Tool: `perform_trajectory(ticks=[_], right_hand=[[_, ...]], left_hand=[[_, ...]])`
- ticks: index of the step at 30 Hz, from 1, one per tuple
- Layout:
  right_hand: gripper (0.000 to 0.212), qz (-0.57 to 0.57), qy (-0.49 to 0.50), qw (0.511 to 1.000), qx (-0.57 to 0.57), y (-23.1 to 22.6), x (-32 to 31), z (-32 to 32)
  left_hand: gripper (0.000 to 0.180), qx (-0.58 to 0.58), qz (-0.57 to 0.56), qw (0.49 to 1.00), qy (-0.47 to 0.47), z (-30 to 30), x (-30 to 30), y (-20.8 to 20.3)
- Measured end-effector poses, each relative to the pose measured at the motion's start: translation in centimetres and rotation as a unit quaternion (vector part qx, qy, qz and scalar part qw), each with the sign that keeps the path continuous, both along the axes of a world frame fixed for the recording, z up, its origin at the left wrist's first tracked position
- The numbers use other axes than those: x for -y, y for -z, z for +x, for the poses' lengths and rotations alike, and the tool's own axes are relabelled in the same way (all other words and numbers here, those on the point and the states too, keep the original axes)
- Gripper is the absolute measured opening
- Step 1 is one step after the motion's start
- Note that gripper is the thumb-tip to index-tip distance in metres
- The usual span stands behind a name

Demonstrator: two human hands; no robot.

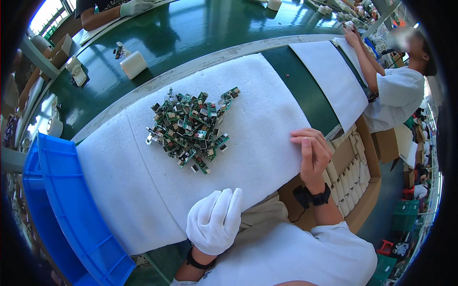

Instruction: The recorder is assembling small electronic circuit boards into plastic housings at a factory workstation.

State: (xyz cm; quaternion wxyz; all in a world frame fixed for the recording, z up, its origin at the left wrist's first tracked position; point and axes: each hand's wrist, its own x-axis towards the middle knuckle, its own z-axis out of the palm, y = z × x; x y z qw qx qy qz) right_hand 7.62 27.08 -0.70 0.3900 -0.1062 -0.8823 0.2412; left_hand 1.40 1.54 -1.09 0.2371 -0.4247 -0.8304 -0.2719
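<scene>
A heap of small green circuit boards (188, 126) with metal connectors lies on a white foam sheet (257, 119). My left hand (214, 221), in a white glove, is at the sheet's near edge, below the heap. Its fingers are pressed together and bent; whatever they may hold is hidden. Bare and wearing a black wristband, my right hand (312, 155) is over the sheet's right edge. Its fingers are loosely bent, the thumb stands apart, and nothing shows between them. Neither hand touches the heap.
A blue plastic bin (76, 205) stands at the left. Below my right hand, a cardboard box (374, 186) holds rows of off-white parts. Beyond the sheet runs a green conveyor belt (191, 33) carrying white housings (133, 65). A co-worker (396, 90) sits at right; another's gloved hand (136, 7) is across.
</scene>
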Motion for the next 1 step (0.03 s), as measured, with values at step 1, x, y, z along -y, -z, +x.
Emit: perform_trajectory(ticks=[1], right_hand=[[0.025,0.0,0.0,1.0,0.0,0.03,0.02,0.02]], left_hand=[[0.045,0.001,-0.001,1.0,0.001,0.01,0.01,0.0]])
